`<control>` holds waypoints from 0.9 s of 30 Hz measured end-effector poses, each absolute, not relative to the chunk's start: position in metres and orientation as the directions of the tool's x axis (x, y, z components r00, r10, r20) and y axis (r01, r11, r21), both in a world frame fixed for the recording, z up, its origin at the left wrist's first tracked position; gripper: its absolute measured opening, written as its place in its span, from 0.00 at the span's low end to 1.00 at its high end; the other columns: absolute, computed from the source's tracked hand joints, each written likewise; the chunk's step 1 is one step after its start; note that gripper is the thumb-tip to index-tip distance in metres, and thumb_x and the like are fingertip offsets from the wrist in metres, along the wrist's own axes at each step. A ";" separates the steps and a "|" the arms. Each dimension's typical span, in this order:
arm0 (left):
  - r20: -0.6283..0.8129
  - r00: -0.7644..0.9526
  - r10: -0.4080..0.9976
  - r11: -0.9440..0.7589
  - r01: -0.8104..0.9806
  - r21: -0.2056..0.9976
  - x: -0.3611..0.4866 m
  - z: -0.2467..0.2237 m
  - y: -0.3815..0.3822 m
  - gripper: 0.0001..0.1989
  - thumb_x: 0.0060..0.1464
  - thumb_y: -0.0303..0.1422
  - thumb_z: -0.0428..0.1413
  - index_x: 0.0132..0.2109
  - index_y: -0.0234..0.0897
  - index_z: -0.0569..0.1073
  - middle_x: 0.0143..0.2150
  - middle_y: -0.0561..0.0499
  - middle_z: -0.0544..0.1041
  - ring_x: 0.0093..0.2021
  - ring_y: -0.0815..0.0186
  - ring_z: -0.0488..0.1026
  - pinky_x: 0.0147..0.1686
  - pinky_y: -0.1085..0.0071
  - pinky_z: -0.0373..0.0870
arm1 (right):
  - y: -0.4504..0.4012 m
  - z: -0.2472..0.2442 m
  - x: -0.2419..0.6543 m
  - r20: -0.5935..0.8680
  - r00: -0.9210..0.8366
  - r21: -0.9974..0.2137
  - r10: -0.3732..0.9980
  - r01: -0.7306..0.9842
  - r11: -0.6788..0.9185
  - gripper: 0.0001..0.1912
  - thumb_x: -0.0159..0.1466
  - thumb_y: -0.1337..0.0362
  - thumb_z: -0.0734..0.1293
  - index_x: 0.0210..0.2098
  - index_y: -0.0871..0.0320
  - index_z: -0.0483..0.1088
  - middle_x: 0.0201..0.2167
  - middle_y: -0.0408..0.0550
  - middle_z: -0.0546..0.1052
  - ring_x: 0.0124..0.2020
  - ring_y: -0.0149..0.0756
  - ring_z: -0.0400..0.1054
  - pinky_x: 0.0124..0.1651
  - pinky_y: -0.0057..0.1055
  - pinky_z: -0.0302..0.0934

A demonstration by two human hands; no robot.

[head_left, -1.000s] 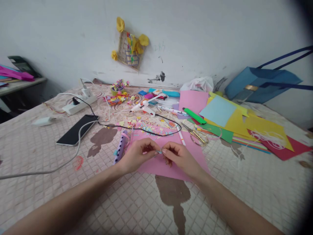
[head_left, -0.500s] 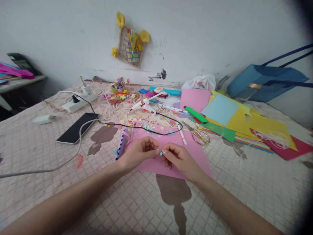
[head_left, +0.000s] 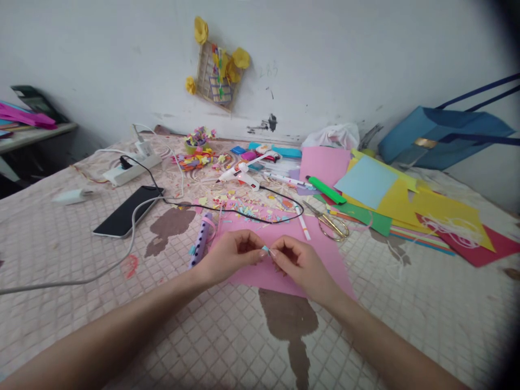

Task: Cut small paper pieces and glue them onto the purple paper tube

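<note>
Between the fingertips of my left hand (head_left: 239,252) and my right hand (head_left: 294,260) is a tiny light-blue paper piece (head_left: 266,249). Both hands pinch it, thumbs against forefingers, over a pink paper sheet (head_left: 325,265). Left of my left hand lies a purple tube with dark dots (head_left: 200,244), a bit of blue at its side. Many small paper scraps (head_left: 247,210) are scattered at the sheet's far edge. Behind them rests a white glue gun (head_left: 241,176), its small light glowing red. Gold-handled scissors (head_left: 331,225) lie to the right of the sheet.
The glue gun's black cord (head_left: 211,209) loops across the sheet to a white power strip (head_left: 132,170). A dark tablet (head_left: 128,214) lies at left. At right are a green cutter (head_left: 325,189), coloured papers (head_left: 398,203) and a blue bag (head_left: 439,135).
My fingers have shifted slightly around the blue paper piece, turning it a little and raising it slightly. Everything on the table stays in place.
</note>
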State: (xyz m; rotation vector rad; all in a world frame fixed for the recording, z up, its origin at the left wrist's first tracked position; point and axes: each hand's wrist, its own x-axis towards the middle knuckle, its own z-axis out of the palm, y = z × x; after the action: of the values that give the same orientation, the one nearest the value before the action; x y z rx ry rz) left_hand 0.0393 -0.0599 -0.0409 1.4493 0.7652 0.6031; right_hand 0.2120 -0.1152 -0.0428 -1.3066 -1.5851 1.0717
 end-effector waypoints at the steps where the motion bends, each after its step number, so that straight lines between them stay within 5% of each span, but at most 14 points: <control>1: -0.096 0.634 0.768 0.038 0.105 0.994 0.039 -0.040 -0.060 0.10 0.47 0.32 0.59 0.34 0.29 0.71 0.28 0.50 0.73 0.29 0.71 0.68 0.30 0.74 0.65 | -0.116 -0.042 0.212 0.079 -0.139 -0.933 0.987 0.340 0.122 0.05 0.61 0.66 0.62 0.28 0.59 0.66 0.23 0.40 0.67 0.25 0.28 0.61 0.27 0.25 0.55; 13: -0.079 0.608 0.790 0.041 0.077 0.996 0.039 -0.043 -0.058 0.10 0.47 0.33 0.59 0.32 0.28 0.72 0.26 0.51 0.73 0.26 0.72 0.69 0.28 0.75 0.66 | -0.113 -0.042 0.214 -0.002 -0.167 -0.985 0.986 0.173 0.027 0.04 0.61 0.65 0.61 0.30 0.59 0.65 0.22 0.39 0.66 0.23 0.27 0.61 0.26 0.25 0.58; 27: -0.104 0.605 0.789 0.064 0.088 0.994 0.040 -0.041 -0.060 0.08 0.48 0.32 0.58 0.31 0.28 0.71 0.25 0.52 0.72 0.25 0.73 0.68 0.28 0.76 0.65 | -0.114 -0.042 0.214 0.013 -0.161 -0.979 0.987 0.198 0.045 0.04 0.60 0.66 0.62 0.30 0.59 0.66 0.23 0.40 0.67 0.23 0.27 0.61 0.27 0.25 0.58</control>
State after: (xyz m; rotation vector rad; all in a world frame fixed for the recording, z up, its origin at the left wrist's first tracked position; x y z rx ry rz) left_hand 0.0402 -0.0602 -0.0408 1.4300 0.7976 0.6252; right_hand 0.2139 -0.1137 -0.0419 -1.2556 -1.4930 1.2020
